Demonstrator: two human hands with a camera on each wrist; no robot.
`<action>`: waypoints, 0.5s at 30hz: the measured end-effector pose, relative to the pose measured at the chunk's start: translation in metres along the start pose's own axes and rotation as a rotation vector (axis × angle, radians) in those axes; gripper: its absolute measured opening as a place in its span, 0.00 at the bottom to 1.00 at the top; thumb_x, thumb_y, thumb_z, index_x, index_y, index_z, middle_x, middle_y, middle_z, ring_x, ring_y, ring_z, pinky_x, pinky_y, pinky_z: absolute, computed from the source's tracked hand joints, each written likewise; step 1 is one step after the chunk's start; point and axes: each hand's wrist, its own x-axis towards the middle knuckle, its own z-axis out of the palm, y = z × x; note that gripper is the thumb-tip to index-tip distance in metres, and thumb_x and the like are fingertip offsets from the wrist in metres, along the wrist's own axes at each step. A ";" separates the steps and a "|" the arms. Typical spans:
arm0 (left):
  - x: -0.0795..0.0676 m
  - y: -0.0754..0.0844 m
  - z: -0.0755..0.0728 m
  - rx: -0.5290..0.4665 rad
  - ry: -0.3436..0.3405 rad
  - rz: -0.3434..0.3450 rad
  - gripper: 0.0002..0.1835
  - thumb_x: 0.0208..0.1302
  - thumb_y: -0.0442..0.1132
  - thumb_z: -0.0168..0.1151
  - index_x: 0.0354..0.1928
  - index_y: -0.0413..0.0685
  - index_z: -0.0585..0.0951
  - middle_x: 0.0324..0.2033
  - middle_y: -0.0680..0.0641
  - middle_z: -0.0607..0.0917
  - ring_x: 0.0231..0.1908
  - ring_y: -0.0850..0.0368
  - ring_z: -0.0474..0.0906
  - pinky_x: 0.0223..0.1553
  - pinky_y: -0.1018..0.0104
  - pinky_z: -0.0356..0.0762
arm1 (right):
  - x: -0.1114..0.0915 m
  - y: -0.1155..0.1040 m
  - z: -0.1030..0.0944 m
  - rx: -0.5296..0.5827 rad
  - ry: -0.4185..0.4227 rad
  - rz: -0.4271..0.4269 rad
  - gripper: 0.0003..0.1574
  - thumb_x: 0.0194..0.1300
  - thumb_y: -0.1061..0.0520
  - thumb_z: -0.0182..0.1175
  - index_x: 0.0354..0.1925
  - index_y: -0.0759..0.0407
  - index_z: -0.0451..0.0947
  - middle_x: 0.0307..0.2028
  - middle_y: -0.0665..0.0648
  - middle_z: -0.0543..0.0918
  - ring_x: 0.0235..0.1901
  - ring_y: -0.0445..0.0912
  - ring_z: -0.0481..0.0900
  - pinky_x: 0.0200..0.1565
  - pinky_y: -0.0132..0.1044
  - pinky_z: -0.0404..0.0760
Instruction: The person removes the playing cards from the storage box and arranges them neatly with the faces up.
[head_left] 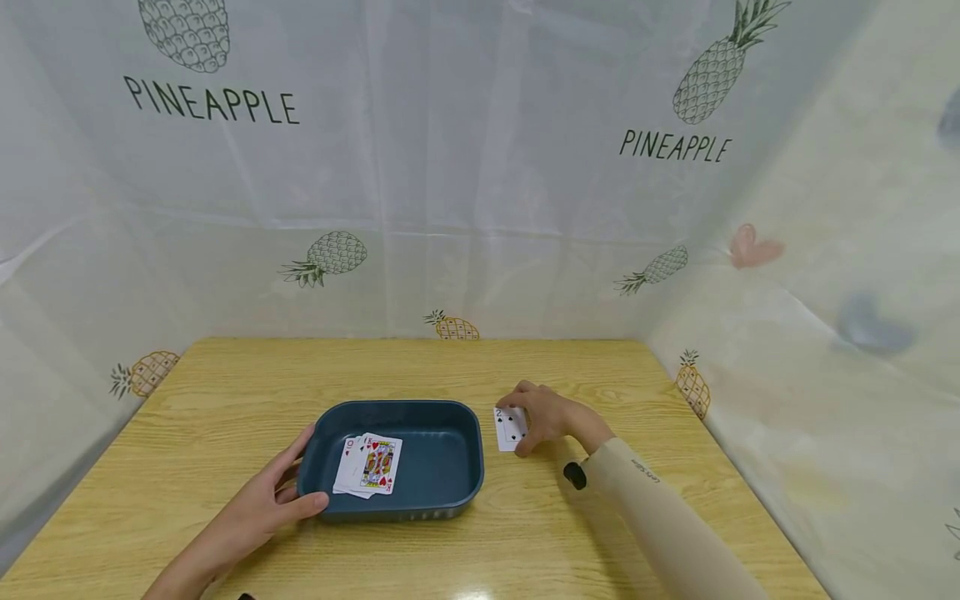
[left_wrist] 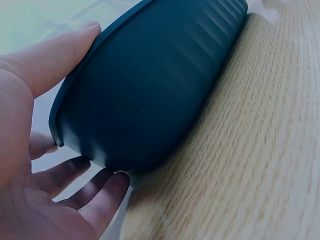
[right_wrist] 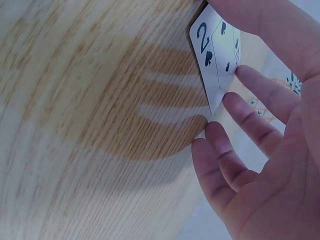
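A dark blue-green rectangular dish (head_left: pixel 390 510) stands on the wooden table left of centre. My left hand (head_left: pixel 262 500) grips its left end, thumb at the near rim and fingers along the outer wall, as the left wrist view also shows. Inside, at the left, lies a loose pile of face-up playing cards (head_left: pixel 380 465) with a king of hearts on top and a red ten beneath. Right of the dish, my right hand (head_left: pixel 551 417) holds a two of spades (right_wrist: pixel 215 52) by its edges between thumb and fingers, low over the table.
The table (head_left: pixel 570 367) is light wood with a plain back edge. Pale curtains (head_left: pixel 465 167) printed with pineapples hang behind and at both sides. The dish's right half shows its bare floor (head_left: pixel 438 458).
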 end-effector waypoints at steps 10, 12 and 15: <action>0.000 0.000 -0.001 -0.003 0.014 -0.016 0.54 0.75 0.42 0.68 0.88 0.58 0.40 0.80 0.28 0.54 0.71 0.34 0.71 0.54 0.75 0.79 | 0.001 -0.001 0.001 0.007 0.007 0.000 0.51 0.52 0.49 0.84 0.73 0.46 0.76 0.60 0.54 0.74 0.49 0.49 0.70 0.51 0.48 0.76; 0.000 0.000 -0.001 -0.004 0.011 -0.012 0.54 0.75 0.42 0.68 0.88 0.57 0.40 0.80 0.27 0.53 0.71 0.33 0.70 0.55 0.75 0.79 | 0.001 0.000 0.001 0.006 0.006 -0.003 0.51 0.52 0.49 0.84 0.73 0.46 0.76 0.60 0.55 0.74 0.49 0.50 0.70 0.51 0.48 0.76; 0.000 0.000 0.000 -0.006 0.009 -0.008 0.54 0.75 0.42 0.69 0.88 0.57 0.40 0.80 0.27 0.53 0.71 0.33 0.71 0.55 0.75 0.79 | 0.000 0.001 -0.001 0.012 -0.009 -0.013 0.53 0.53 0.47 0.84 0.74 0.47 0.75 0.61 0.56 0.74 0.50 0.50 0.70 0.52 0.49 0.76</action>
